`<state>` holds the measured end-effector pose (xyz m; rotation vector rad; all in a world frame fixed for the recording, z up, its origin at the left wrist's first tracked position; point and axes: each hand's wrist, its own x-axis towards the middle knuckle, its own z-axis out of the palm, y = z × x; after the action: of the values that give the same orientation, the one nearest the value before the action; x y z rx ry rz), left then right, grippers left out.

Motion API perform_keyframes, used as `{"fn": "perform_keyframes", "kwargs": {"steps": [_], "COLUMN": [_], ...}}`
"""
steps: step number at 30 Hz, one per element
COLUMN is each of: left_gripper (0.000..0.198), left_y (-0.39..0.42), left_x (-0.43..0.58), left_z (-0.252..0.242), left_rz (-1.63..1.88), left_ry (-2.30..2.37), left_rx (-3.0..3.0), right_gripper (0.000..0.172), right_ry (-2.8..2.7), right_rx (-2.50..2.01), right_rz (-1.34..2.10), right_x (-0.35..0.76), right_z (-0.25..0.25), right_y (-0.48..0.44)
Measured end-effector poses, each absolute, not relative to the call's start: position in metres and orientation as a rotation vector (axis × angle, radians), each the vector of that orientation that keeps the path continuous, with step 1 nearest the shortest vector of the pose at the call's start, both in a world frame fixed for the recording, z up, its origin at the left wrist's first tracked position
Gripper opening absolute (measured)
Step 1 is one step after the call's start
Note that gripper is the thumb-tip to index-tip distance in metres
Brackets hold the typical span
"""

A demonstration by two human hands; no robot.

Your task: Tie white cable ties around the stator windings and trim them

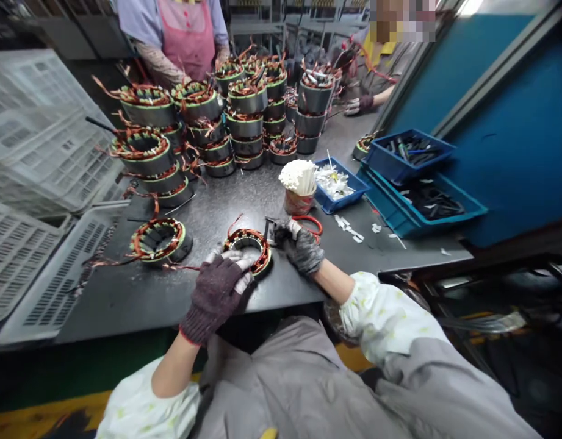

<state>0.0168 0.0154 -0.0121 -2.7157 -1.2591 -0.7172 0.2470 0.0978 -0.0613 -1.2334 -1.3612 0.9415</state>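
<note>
Presently, one stator [246, 234], copper-wound, flat on table [138, 292] near its front edge: left hand [219, 289] clasped over near rim, right hand [299, 247] closed on dark tool [269, 224] at right rim; risk judged: tool slipping, nicking winding or glove.

Stator [242, 235] on table [216, 204], cup [298, 202] behind.

Dark speckled worktable [216, 204], blue wall [528, 152]
</note>
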Motion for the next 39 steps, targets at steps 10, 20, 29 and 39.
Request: {"fn": "perform_keyframes", "kwargs": {"steps": [10,20,29,39], "left_gripper": [0.028,0.028,0.030,0.030], "left_y": [-0.003,-0.009,-0.014,-0.018], "left_x": [0.026,0.043,0.037,0.041], "left_z": [-0.010,-0.018,-0.013,-0.013], "left_rz": [-0.691,-0.795,-0.671,-0.689], "left_ry": [-1.224,-1.432,-1.598,-1.662], "left_rx": [-2.603,-2.457,-2.665,-2.624], "right_gripper": [0.021,0.026,0.009,0.013], "right_ry": [-1.341,-1.157,-1.749,-1.752], "right_rx": [-1.423,-1.123,-0.698,-0.728], "right_rz": [0.391,0.424,0.915,1.045], "right_x": [0.315,0.325,0.286,0.269], "right_z": [-0.015,0.002,-0.030,-0.041], "right_y": [0.192,0.119,-0.046,-0.056]}}
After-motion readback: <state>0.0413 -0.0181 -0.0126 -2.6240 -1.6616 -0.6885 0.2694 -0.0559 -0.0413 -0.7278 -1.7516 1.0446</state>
